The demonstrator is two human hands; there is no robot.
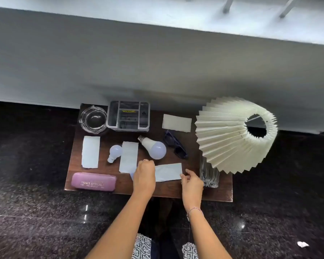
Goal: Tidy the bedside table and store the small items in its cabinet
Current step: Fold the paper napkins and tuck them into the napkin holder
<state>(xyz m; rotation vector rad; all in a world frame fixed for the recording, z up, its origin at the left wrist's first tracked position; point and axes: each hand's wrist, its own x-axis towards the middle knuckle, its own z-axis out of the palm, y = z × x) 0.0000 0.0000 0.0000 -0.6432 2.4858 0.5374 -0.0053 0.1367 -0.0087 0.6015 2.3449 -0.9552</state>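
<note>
On the dark wooden bedside table (99,165) lie several white paper slips. My left hand (144,176) and my right hand (192,182) each pinch an end of the front slip (168,171), which lies flat near the front edge. Other slips rest at the left (90,151), the middle (129,157) and the back (176,122). A small bulb (114,152) and a large bulb (154,149) lie between them. Dark sunglasses (177,147) lie to the right of the large bulb. A pink glasses case (94,181) sits at the front left.
A glass ashtray (93,118) and a grey plastic organiser (128,116) stand at the back. A ribbed drinking glass (209,174) stands just right of my right hand, under a pleated lampshade (230,135). Dark granite floor surrounds the table; a crumpled paper scrap (303,244) lies there.
</note>
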